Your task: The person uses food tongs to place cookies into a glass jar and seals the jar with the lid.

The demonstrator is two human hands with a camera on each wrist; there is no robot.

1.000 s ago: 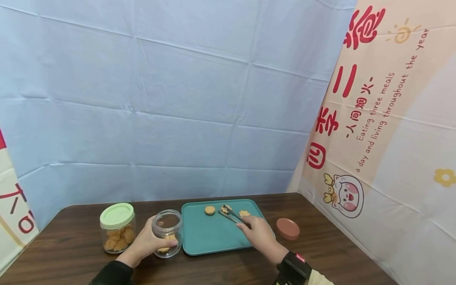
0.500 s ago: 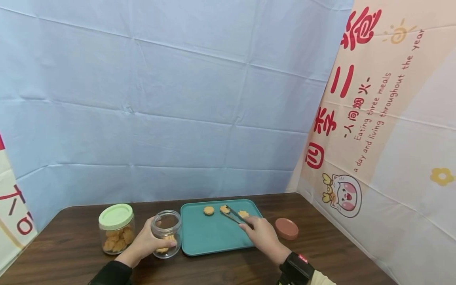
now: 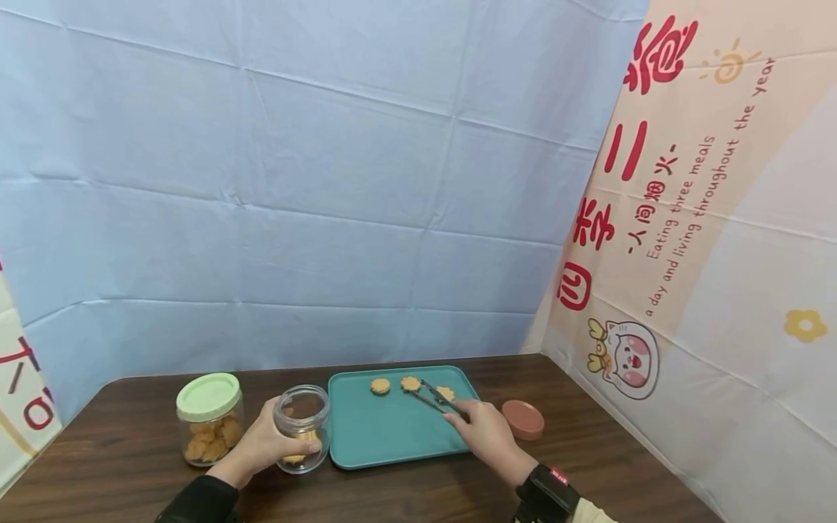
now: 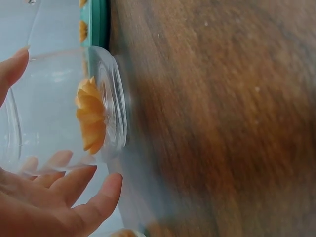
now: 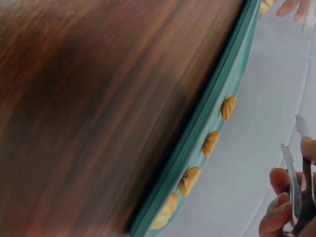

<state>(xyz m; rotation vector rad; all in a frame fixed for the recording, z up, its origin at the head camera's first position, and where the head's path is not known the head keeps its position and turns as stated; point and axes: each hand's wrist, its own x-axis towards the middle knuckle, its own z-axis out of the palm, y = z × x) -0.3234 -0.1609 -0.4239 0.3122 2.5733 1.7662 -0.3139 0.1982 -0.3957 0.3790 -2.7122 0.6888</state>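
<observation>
My left hand [image 3: 267,438] holds a lidless clear jar [image 3: 302,418] upright on the table, thumb on the near side. Cookies [image 4: 91,116] lie at the jar's bottom. My right hand [image 3: 487,432] grips metal tongs [image 5: 296,190] over the teal tray [image 3: 379,443]. The tongs' arms stand apart with nothing between their serrated tips, which are close over the middle cookie [image 3: 410,383] in the head view. A scalloped cookie [image 3: 380,386] sits left of it. Another cookie [image 3: 446,393] is to the right, partly behind the tongs.
A jar with a light green lid [image 3: 209,396], full of cookies, stands left of my left hand. On the right, beyond the tray, lies a round reddish-brown lid [image 3: 523,419]. Cloth hangings [image 3: 327,218] close off the dark wood table [image 3: 392,494] at the back and sides.
The tongs' arms have spread apart at the middle cookie, which stays on the tray. My left hand keeps its hold on the jar. The head view has shifted slightly.
</observation>
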